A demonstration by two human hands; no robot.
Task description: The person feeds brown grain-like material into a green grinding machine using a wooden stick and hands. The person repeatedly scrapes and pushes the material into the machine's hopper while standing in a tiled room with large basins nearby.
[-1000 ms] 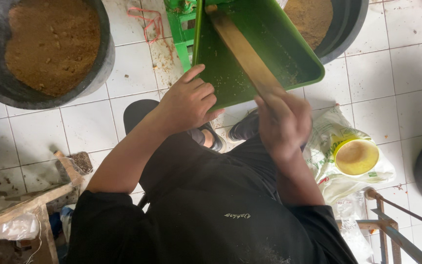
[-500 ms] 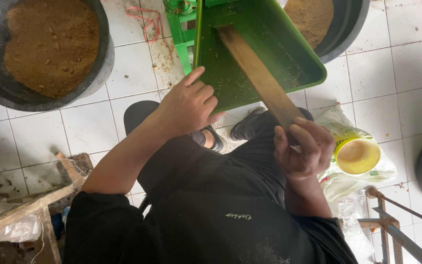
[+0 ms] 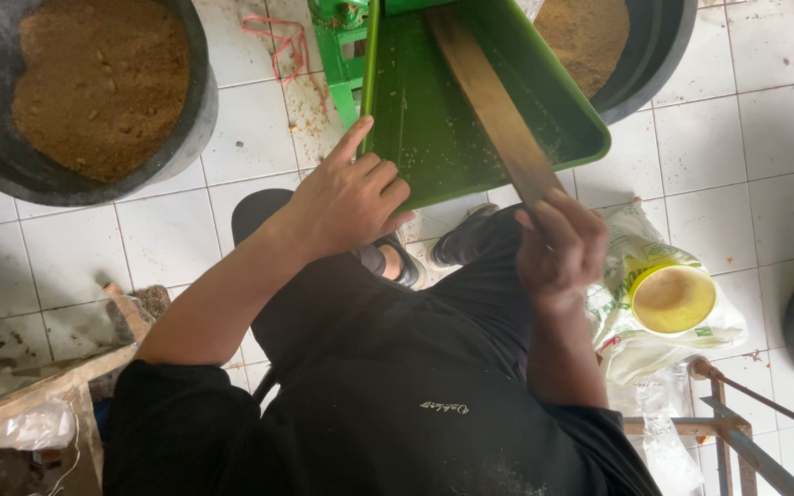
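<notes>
White floor tiles lie under me, a bit dirty, with brown crumbs here and there. I count two big black tubs with brown powder in them: one tub at the top left and one tub at the top right, partly hidden behind a green tray. I see one green tray, and it sits in front of my knees, tipped so its low end comes toward me. I see one flat wooden stick. Its long way runs from the top of the tray, slanting down and to the right, and its near end points at my right hand. My right hand is curled tight around that near end, just past the tray's lower edge. My left hand rests on the tray's left rim near the bottom corner, fingers bent, thumb poking up along the edge. I count one yellow cup sitting on one white bag beside my right arm. One red string lies on the tiles near the top. My clothes are black, and I can see one dark shoe under the tray.
</notes>
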